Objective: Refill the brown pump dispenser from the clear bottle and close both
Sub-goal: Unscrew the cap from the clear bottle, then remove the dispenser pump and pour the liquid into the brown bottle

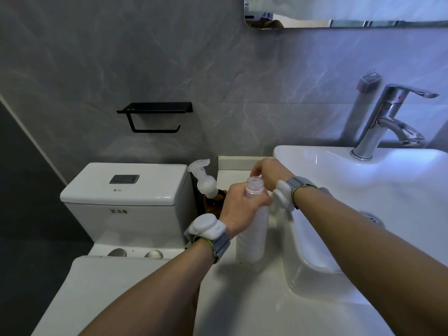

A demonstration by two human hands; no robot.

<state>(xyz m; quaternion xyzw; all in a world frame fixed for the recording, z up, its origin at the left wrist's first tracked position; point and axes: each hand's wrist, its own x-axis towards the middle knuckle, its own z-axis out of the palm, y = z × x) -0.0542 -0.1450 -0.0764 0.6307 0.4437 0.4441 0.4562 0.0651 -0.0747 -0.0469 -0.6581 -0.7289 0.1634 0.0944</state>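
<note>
The clear bottle (pixel 253 234) stands upright on the white counter (pixel 242 299), left of the basin. My left hand (pixel 242 204) grips its shoulder and neck. My right hand (pixel 265 169) hovers just above and behind the bottle's cap (pixel 254 184), fingers curled and pinched; I cannot tell whether they hold anything. The brown pump dispenser (pixel 213 202) stands behind my left hand at the counter's back left, its translucent white pump head (pixel 203 177) in place; my left hand hides most of its body.
A white basin (pixel 363 190) with a chrome tap (pixel 380 122) fills the right side. A toilet tank (pixel 126 197) and lid (pixel 109 294) sit to the left. A black paper holder (pixel 155 115) hangs on the grey wall.
</note>
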